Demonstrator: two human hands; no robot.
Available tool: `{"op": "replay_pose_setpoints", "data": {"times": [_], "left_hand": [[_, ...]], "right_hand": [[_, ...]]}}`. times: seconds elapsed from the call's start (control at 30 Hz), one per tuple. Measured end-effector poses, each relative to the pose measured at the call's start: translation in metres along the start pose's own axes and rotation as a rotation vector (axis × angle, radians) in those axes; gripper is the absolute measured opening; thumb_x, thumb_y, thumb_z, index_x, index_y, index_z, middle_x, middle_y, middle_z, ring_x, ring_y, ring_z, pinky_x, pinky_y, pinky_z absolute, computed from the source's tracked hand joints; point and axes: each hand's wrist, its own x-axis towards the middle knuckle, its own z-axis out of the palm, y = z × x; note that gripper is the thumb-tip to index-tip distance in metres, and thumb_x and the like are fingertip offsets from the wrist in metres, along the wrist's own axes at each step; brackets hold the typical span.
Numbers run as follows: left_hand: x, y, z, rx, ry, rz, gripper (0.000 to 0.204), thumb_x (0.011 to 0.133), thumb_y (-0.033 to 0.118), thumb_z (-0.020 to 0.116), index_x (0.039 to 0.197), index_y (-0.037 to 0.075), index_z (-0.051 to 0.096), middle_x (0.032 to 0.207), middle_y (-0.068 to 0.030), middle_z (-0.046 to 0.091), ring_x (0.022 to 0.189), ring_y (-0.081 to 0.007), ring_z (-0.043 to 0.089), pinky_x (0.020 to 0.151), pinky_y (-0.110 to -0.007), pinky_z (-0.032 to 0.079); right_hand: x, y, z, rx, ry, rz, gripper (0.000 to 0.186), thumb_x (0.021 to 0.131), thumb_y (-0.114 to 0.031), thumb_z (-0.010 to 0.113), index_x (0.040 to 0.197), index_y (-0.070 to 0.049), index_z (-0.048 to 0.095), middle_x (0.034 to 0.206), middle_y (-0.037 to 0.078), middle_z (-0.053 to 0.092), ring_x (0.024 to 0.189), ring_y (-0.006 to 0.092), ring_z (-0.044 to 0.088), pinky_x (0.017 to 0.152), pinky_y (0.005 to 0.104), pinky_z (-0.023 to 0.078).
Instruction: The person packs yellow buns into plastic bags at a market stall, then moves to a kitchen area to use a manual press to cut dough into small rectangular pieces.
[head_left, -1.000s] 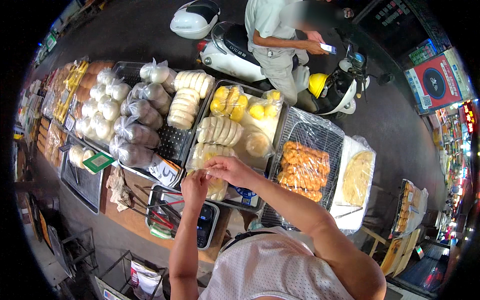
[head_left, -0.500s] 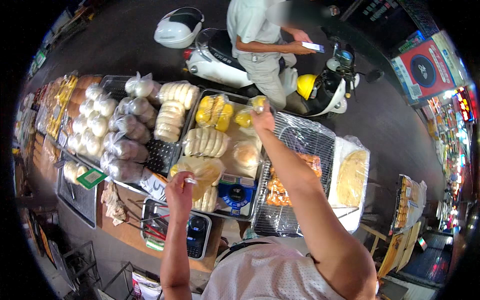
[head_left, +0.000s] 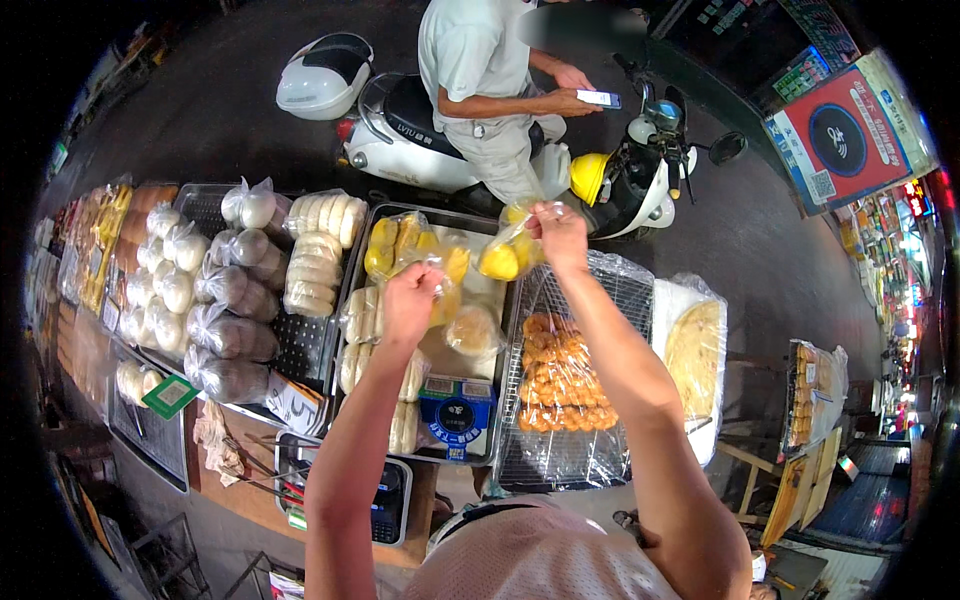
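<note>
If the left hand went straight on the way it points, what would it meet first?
Probably the bagged yellow buns in the far-left corner of the tray, just beyond the left hand; depth is unclear.

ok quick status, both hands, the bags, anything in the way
Left hand pinching clear bag. Right hand gripping bagged yellow buns near the top. Possible obstruction: person at white scooter, beyond the tray.
</note>
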Motion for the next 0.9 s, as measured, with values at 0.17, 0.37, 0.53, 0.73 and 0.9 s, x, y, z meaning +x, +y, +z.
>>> {"op": "replay_pose_setpoints", "data": {"times": [0.17,0.37,0.53,0.73,0.9], "left_hand": [[0.038,-0.053,0.064,0.113,-0.062,-0.178,0.017,0.093,0.016,0.067,0.097,0.001,0.074,0.079,-0.0112,0.072,0.070,-0.0166,0.067,0.066,-0.033,0.051],[0.031,-0.092,0.079,0.150,-0.141,-0.383,0.015,0.093,0.013,0.066,0.100,0.004,0.077,0.081,-0.0076,0.076,0.076,-0.0135,0.071,0.070,-0.029,0.054],[0.034,-0.098,0.081,-0.112,-0.020,-0.358,0.019,0.096,0.013,0.065,0.105,-0.001,0.073,0.086,-0.0108,0.077,0.079,-0.0153,0.073,0.074,-0.027,0.055],[0.039,-0.083,0.084,-0.296,-0.057,-0.323,0.022,0.098,0.013,0.061,0.109,-0.002,0.072,0.094,-0.0122,0.076,0.085,-0.0186,0.073,0.078,-0.030,0.055],[0.032,-0.075,0.078,0.106,-0.221,-0.156,0.040,0.097,0.019,0.063,0.134,0.004,0.062,0.110,-0.0200,0.073,0.099,-0.0290,0.071,0.088,-0.036,0.054]], "right_hand": [[-0.008,-0.036,-0.044,-0.041,0.025,-0.010,0.017,0.101,-0.011,0.062,0.098,0.003,0.069,0.077,0.006,0.069,0.064,0.0106,0.060,0.061,0.0255,0.050],[-0.009,-0.026,-0.070,-0.022,-0.025,0.019,0.019,0.103,-0.012,0.059,0.101,0.005,0.067,0.078,0.007,0.069,0.066,0.0113,0.061,0.063,0.0262,0.052],[-0.015,0.013,-0.055,0.028,-0.159,0.127,0.021,0.103,-0.013,0.060,0.095,0.004,0.068,0.079,0.008,0.070,0.067,0.0123,0.062,0.063,0.0267,0.052],[-0.006,0.071,-0.015,0.006,-0.176,0.097,0.024,0.104,-0.018,0.060,0.095,0.003,0.068,0.082,0.007,0.070,0.071,0.0125,0.064,0.065,0.0275,0.054],[0.026,0.116,0.001,-1.037,-0.508,-0.561,0.011,0.094,-0.014,0.062,0.095,-0.005,0.068,0.089,0.013,0.073,0.078,0.0288,0.070,0.070,0.0382,0.056]]}}
